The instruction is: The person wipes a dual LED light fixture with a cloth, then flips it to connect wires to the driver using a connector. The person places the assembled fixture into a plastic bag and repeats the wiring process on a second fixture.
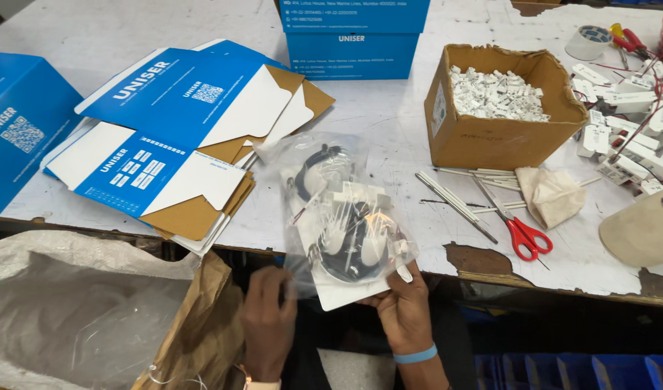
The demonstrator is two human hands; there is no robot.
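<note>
Both hands grip a clear bag (346, 231) of black-and-white parts at the counter's (418, 130) front edge — left hand (268, 318) pinching its lower left corner, right hand (404, 310) under its lower right, fingers (400, 285) closed on the plastic. Red scissors (516, 227) lie just right.

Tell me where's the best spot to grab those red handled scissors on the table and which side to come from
Probably by the red loop handles of the scissors, coming from the near table edge. The loops lie closest to that edge, with the blades pointing away toward the cardboard box. The beige cloth sits just right of the blades, so a grip on the handles stays clear of it.
</note>
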